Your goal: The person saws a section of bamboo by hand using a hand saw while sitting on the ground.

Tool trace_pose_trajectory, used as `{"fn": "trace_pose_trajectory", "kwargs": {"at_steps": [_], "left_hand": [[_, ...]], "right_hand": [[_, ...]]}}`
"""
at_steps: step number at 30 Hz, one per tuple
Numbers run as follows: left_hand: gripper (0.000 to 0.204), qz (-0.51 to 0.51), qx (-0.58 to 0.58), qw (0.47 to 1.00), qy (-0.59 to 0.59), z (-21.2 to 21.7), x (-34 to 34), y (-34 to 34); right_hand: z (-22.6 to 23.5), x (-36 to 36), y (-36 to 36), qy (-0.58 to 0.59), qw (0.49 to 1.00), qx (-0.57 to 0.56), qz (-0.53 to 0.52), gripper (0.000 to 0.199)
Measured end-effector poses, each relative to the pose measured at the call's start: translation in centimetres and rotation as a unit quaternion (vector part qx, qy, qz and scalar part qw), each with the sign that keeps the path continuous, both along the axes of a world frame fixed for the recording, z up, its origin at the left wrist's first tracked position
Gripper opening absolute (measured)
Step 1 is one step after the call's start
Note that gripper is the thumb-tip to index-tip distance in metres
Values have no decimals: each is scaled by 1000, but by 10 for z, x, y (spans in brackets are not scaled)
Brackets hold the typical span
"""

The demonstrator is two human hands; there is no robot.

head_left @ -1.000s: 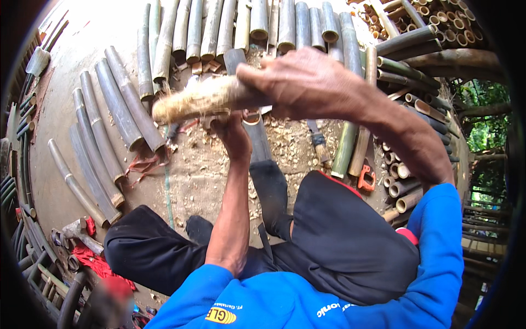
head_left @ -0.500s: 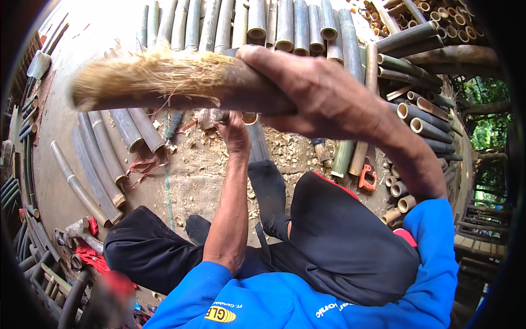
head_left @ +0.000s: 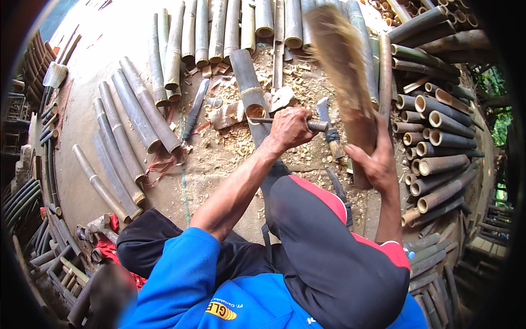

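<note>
At the left of the frame, bamboo poles [head_left: 136,112] are laid slanting on the floor [head_left: 82,126]; in the upper centre, a bamboo tube [head_left: 244,71] is seen, with a chisel-like tool [head_left: 318,125] held sideways at its opening, though whether the two touch cannot be told; right of it, the tool is gripped by the left hand [head_left: 291,130], fingers curled, the forearm slanted up from the lower centre; farther right, a frayed club [head_left: 349,82] is held nearly upright, its lower part clasped by the right hand [head_left: 378,162], thumb across the front, wrist above forearm.
</note>
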State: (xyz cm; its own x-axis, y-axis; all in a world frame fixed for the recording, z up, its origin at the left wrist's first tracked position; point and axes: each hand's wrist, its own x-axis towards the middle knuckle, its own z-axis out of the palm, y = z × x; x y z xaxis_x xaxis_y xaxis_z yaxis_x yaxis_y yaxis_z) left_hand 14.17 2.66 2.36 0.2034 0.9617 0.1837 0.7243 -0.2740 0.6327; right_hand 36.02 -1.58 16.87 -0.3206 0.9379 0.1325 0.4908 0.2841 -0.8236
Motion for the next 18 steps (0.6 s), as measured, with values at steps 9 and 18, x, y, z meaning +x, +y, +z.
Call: {"fn": "trace_pose_trajectory", "kwargs": {"at_steps": [9,18], "left_hand": [[25,56,21,996,-64,16,8,16],[24,50,54,996,-40,-14,0,9]], "right_hand": [[8,20,-25,267,945,-126,-138,72],[-1,6,-33,249,950,-37,-183,73]]}}
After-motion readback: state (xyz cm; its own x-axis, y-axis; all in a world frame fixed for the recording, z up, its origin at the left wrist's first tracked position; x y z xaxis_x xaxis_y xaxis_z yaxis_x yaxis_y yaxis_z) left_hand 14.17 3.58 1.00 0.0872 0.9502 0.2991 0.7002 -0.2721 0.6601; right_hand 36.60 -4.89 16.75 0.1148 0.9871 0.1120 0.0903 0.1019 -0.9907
